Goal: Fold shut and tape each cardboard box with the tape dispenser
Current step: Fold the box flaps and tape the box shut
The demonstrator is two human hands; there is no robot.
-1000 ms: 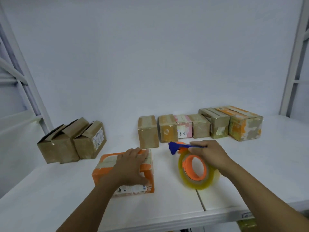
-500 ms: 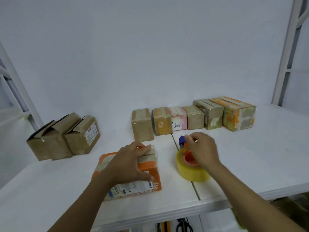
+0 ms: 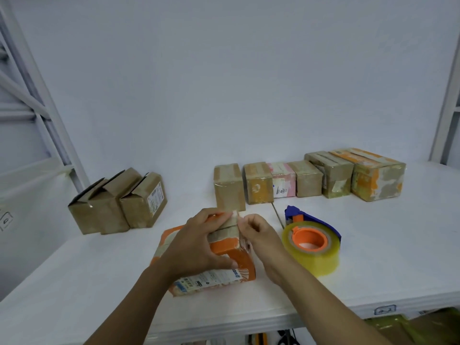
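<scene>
An orange and white cardboard box [image 3: 231, 257] with a tan tape strip across its top lies at the middle of the white table [image 3: 373, 245]. My left hand [image 3: 196, 245] grips it from above, fingers over the far edge and thumb on the near side. My right hand [image 3: 258, 235] is at the box's right end, its curled fingers pinching the tape end at the upper edge. The tape dispenser [image 3: 311, 247], blue with an orange core and a yellowish roll, lies flat on the table just right of my right hand, untouched.
Three brown boxes with raised flaps [image 3: 119, 202] stand at the back left. A row of several taped boxes [image 3: 308, 180] lines the back wall. White shelf posts [image 3: 445, 100] rise at both sides. The table's front edge [image 3: 249, 327] runs below my forearms.
My right hand has let go of the tape dispenser, which now lies on the table, and moved left to the box's right end. My left hand has stayed on the box.
</scene>
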